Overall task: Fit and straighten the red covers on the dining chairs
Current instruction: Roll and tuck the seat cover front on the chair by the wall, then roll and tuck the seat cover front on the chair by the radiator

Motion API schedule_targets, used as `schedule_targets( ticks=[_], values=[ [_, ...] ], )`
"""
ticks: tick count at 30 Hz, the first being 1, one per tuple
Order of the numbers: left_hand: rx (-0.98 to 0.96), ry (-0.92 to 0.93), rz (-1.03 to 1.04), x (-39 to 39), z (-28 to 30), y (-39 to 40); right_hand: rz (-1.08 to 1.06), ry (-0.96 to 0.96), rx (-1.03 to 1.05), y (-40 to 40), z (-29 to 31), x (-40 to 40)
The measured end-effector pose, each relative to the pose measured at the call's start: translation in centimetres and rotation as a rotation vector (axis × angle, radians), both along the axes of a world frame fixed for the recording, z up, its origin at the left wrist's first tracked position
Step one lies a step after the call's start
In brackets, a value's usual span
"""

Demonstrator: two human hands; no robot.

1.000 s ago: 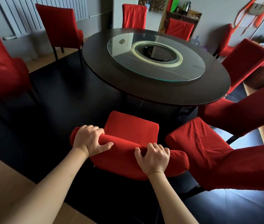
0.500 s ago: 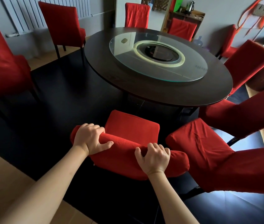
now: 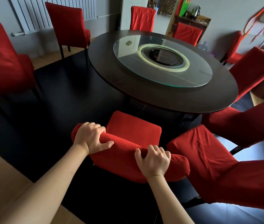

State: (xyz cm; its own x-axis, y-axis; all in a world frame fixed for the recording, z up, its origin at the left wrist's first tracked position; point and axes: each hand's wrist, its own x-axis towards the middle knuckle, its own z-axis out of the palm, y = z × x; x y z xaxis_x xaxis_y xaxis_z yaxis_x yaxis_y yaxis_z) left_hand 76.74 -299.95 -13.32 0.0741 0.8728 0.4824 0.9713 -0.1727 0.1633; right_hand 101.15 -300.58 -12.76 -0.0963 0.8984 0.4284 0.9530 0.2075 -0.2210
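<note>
A dining chair in a red cover [image 3: 134,131] stands right below me, its seat tucked toward the round table. My left hand [image 3: 90,138] grips the top of its backrest at the left end, fingers curled over the far side and thumb on the near side. My right hand [image 3: 154,160] grips the same top edge further right, fingers curled over the cloth. The cover's backrest part [image 3: 123,165] looks smooth between and below my hands.
A dark round table [image 3: 160,97] with a glass turntable [image 3: 163,62] fills the middle. Several more red-covered chairs ring it; one [image 3: 208,162] stands close on my right, another [image 3: 2,62] on the left. A radiator [image 3: 36,12] is on the back wall. The floor under the table is black.
Both hands keep the same grip on the backrest top. The view has shifted slightly; the chair and hands stay almost where they were.
</note>
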Motion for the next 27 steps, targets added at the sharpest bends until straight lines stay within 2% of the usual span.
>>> schedule_targets(
  ticks=[14, 18, 22, 27],
  values=[
    [-0.125, 0.066, 0.022, -0.2, 0.3, -0.5, 0.039, -0.029, -0.139, -0.2, -0.1, 0.0],
    [-0.231, 0.035, 0.125, -0.4, 1.1, -0.6, 0.064, -0.078, -0.214, 0.2, 0.7, -0.6],
    [-0.28, 0.013, 0.189, -3.2, 2.4, -0.1, 0.071, -0.032, -0.221, 2.1, 2.8, -3.7],
    [-0.31, 0.013, 0.219, -10.5, 3.7, 0.5, 0.066, 0.004, -0.194, 3.8, 4.9, -9.9]
  ],
)
